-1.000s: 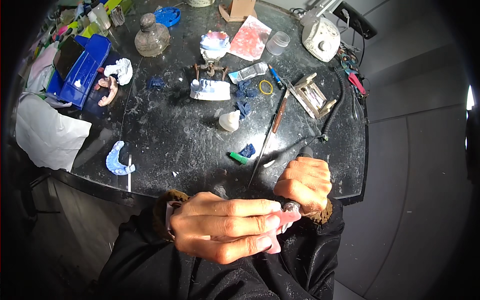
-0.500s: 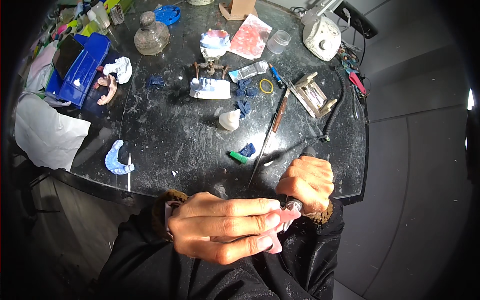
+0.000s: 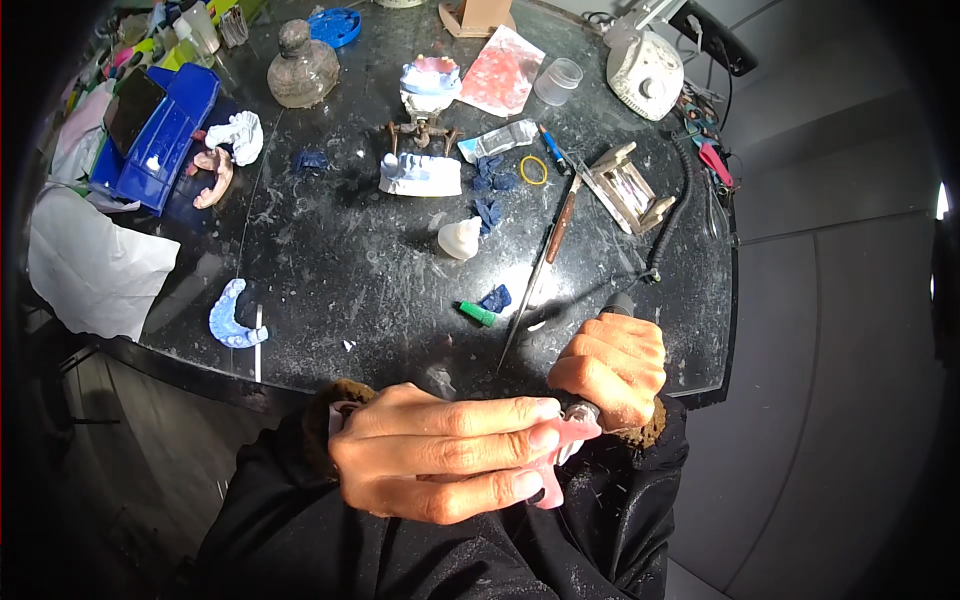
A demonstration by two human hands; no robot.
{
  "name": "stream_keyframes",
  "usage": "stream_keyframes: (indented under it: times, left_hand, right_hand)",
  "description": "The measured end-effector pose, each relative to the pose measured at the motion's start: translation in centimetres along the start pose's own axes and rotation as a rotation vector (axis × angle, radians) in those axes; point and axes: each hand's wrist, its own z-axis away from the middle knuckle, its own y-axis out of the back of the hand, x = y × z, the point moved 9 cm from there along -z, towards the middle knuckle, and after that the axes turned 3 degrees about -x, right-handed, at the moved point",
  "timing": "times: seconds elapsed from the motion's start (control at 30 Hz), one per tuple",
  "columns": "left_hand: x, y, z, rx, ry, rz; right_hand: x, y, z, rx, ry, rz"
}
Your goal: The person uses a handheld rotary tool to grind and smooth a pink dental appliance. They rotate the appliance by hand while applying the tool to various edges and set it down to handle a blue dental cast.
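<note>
My left hand [image 3: 430,455] grips a pink acrylic piece [image 3: 571,431], resembling a denture plate with pale parts along it, under its three stretched fingers. Just right of it, my right hand [image 3: 610,365] is wrapped round a dark rotary handpiece [image 3: 619,304]. The tool's silver end [image 3: 582,414] meets or sits very close to the pink piece; whether they touch I cannot tell. Both hands are low at the desk's near edge, over my dark sleeves and lap, with fine white specks on the cloth. A coiled black cord [image 3: 668,240] runs from behind the handpiece toward the back right.
On the dark desk [image 3: 350,260] are an articulator with casts [image 3: 420,176], a blue arch model [image 3: 228,318], crumpled paper [image 3: 95,260], a blue tray [image 3: 165,140], a glass jar [image 3: 300,70], a long knife [image 3: 560,230], a green piece [image 3: 477,313] and a white control unit [image 3: 645,70].
My left hand has shifted very slightly left, still on the pink piece. My right hand moved a little right, then back, with the handpiece still in it. The objects on the desk look unmoved.
</note>
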Motion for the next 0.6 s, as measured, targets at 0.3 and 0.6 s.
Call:
stream_keyframes:
  times: [0.3, 0.6]
  left_hand:
    - [0.03, -0.2, -0.11, -0.007, 0.0, 0.025]
    - [0.02, -0.27, -0.15, 0.001, -0.023, 0.015]
  right_hand:
    - [0.36, 0.56, 0.13, 0.055, -0.023, -0.061]
    - [0.22, 0.43, 0.15, 0.002, -0.018, -0.011]
